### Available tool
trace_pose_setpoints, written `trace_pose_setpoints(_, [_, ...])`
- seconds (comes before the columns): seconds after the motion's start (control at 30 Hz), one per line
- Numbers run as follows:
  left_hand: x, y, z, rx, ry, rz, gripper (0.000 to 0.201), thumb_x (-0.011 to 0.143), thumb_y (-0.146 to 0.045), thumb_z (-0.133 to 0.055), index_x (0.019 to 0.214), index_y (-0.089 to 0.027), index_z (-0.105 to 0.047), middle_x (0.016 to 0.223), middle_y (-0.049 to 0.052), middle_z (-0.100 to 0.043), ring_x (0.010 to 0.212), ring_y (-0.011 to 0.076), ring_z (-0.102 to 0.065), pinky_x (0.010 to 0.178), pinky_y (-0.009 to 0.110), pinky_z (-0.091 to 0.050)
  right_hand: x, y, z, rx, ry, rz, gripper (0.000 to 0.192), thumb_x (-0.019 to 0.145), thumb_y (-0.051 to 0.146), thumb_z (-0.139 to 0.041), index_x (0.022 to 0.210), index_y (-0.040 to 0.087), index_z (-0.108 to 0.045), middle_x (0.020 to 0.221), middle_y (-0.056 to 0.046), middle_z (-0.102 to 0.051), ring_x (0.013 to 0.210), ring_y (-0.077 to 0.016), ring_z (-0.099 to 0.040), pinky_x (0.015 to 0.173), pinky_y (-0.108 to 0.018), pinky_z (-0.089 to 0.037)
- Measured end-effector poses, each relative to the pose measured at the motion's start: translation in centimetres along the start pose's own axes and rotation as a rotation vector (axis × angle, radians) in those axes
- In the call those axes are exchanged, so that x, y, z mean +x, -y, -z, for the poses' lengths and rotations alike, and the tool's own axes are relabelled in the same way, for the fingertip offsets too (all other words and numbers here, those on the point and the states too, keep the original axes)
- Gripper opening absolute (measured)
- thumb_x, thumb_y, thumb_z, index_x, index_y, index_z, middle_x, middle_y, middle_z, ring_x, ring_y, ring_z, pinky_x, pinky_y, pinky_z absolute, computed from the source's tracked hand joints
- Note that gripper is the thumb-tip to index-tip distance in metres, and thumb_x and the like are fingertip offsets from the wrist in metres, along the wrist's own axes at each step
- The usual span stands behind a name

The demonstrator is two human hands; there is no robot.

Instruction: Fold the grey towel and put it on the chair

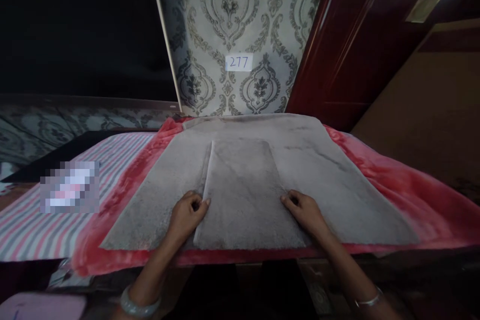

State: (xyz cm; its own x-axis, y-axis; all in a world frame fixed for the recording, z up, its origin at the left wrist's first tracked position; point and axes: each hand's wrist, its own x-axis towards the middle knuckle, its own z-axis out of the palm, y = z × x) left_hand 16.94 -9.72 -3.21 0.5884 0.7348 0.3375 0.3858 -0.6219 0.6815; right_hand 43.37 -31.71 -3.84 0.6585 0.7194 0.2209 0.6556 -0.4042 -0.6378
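A folded grey plush cloth [243, 190] lies flat in the middle, a narrow upright rectangle with a pale edge along its left side. Under it spreads a wider grey plush cloth [322, 170]; whether the two are one piece I cannot tell. My left hand [188, 215] is closed, thumb and fingers pinching at the left edge of the folded cloth. On the opposite edge my right hand [305, 212] makes a similar pinch. Both hands rest low over the cloth, at about the same height.
A red plush blanket [405, 185] lies beneath the grey cloth, over a striped cloth [123, 152] on the left. A pixelated patch [70, 187] covers something there. Behind stand a dark screen [82, 30], patterned wallpaper with a "277" label [239, 62], and a dark red door frame [337, 45].
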Motion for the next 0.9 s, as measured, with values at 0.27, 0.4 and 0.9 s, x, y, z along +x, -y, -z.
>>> trace_pose_setpoints(0.27, [0.6, -1.0, 1.4, 0.119, -0.155, -0.243, 0.024, 0.088, -0.037, -0.056, 0.100, -0.020, -0.066, 0.100, 0.008, -0.068, 0.096, 0.0248, -0.064, 0.087, 0.040, -0.053, 1.6, 5.5, -0.1, -0.097, -0.072, 0.506, 0.044, 0.096, 0.040, -0.049, 0.133, 0.016, -0.058, 0.136, -0.017, -0.059, 0.126, -0.0290, -0.054, 0.108, -0.049, -0.043])
trace_pose_setpoints(0.4, [-0.1, -0.8, 1.0, 0.246, 0.070, -0.510, 0.044, 0.098, -0.034, -0.047, 0.139, -0.023, -0.056, 0.148, 0.010, -0.055, 0.139, 0.0274, -0.046, 0.114, 0.049, -0.042, 3.5, 9.6, -2.3, -0.201, 0.265, 0.675, 0.061, 0.100, 0.043, -0.050, 0.155, 0.019, -0.039, 0.161, -0.014, -0.035, 0.150, -0.0268, -0.027, 0.122, -0.050, -0.026])
trace_pose_setpoints(0.9, [11.4, -1.8, 1.3, 0.058, 0.334, -0.449, 0.051, 0.102, -0.042, -0.031, 0.138, -0.023, -0.061, 0.148, 0.008, -0.057, 0.141, 0.0220, -0.048, 0.122, 0.046, -0.031, 6.0, 12.8, -5.0, -0.143, 0.601, 0.783, 0.072, 0.099, 0.059, -0.052, 0.159, 0.025, -0.031, 0.166, -0.012, -0.021, 0.155, -0.0279, -0.011, 0.124, -0.056, -0.005])
